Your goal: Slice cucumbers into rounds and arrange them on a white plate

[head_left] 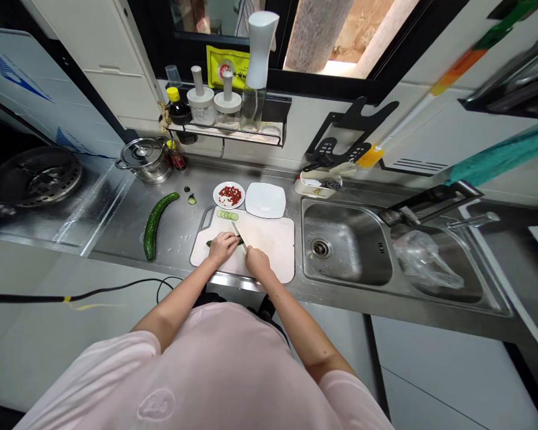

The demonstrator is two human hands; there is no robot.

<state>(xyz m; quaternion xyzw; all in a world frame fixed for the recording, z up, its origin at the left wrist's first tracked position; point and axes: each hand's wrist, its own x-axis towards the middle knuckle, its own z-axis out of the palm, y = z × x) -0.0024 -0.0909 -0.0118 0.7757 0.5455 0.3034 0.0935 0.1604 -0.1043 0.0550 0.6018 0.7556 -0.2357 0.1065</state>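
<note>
Stainless steel table (233, 173) runs beneath a window in this kitchen, with a sink (346, 242) to one side and a steel pot (144, 160) toward the hob. On a white cutting board (269, 245), the person's left hand (222, 248) sits curled over a short length of cucumber (209, 243), mostly hidden beneath the fingers, with only a little dark green skin showing. The right hand (257, 261) is closed around a kitchen knife (238, 234), its blade pointing away from the body, just beside the left hand. That right hand sits nearer the board's front edge. Farther left, a whole cucumber (155, 226) lies curved on the bare steel, its long axis running front to back. Round cucumber slices (227, 215) lie in a row beyond the hands.
</note>
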